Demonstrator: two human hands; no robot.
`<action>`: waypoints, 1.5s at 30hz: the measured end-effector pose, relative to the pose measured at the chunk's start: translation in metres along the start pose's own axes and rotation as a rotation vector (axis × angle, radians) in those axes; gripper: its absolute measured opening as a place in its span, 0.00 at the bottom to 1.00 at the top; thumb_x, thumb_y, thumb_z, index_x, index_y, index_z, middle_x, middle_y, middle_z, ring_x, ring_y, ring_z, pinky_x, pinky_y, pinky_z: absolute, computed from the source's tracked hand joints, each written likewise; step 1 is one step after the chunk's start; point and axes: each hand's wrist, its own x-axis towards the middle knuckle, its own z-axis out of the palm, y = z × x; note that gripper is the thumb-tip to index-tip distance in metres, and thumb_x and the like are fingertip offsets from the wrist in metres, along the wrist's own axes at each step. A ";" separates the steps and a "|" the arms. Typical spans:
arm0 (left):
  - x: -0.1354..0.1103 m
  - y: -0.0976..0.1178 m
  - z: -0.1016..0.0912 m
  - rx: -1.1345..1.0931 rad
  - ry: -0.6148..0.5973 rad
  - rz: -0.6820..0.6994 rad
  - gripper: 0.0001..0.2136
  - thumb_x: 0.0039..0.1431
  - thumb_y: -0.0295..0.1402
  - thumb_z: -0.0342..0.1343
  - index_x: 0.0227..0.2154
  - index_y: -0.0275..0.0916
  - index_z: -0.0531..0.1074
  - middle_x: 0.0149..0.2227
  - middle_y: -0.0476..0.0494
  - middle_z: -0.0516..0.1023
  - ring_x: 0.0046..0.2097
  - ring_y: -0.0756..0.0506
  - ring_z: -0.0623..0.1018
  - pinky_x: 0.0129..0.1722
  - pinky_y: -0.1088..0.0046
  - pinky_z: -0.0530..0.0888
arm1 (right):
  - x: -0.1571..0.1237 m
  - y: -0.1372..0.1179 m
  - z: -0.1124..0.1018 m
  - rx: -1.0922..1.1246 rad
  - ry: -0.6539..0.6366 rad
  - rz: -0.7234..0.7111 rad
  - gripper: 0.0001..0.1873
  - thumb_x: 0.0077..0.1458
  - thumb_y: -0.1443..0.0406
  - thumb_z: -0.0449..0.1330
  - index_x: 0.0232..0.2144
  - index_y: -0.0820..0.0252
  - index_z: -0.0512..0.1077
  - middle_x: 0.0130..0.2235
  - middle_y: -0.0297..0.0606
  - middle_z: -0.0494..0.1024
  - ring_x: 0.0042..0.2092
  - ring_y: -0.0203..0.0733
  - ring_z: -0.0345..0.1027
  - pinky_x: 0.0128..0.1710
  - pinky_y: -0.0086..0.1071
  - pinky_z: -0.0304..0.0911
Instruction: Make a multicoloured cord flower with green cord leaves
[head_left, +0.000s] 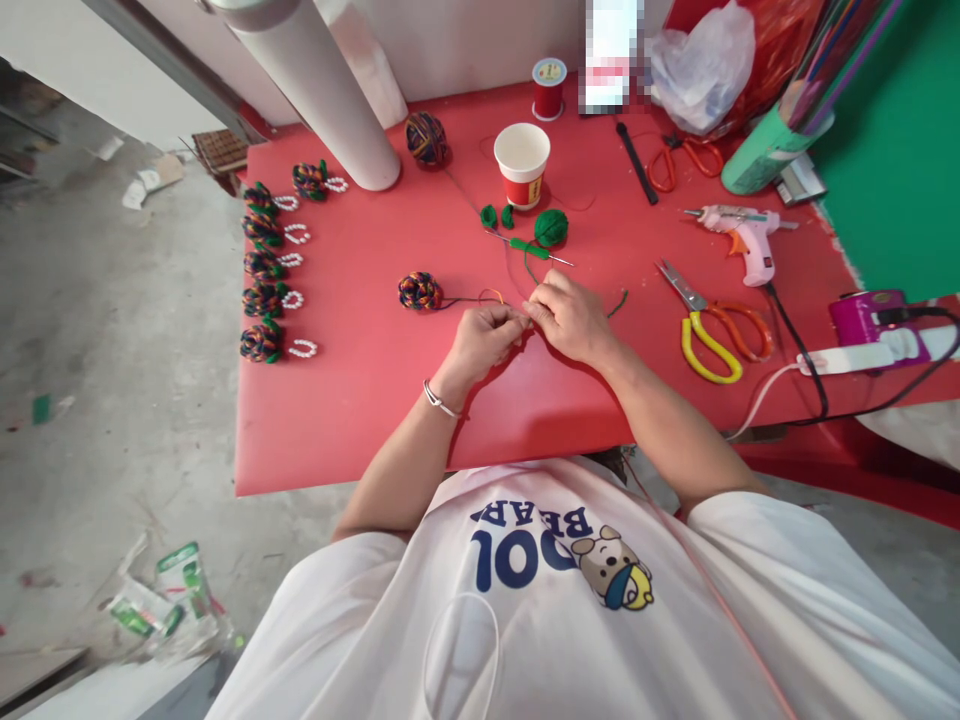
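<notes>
My left hand and my right hand meet fingertip to fingertip above the red table, both closed in a pinch. Between them they hold a thin strand of yarn, mostly hidden by the fingers. A dark tail of yarn runs from a multicoloured crocheted flower to my left hand. Just beyond my right hand lies a green-handled crochet hook, with a green yarn ball and two small green crocheted pieces behind it. A variegated yarn ball trails its strand toward my hands.
Several finished flowers with bead loops line the left edge of the table. A paper cup, thread spool and white cylinder stand behind. Right are scissors, a corded glue gun, pliers and a power strip.
</notes>
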 end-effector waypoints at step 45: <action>0.001 -0.011 -0.003 0.017 0.057 0.088 0.16 0.52 0.45 0.71 0.25 0.37 0.78 0.16 0.52 0.71 0.14 0.55 0.62 0.13 0.76 0.54 | 0.005 0.014 -0.008 0.302 -0.065 0.010 0.11 0.68 0.60 0.60 0.33 0.57 0.75 0.36 0.35 0.71 0.34 0.38 0.61 0.38 0.35 0.57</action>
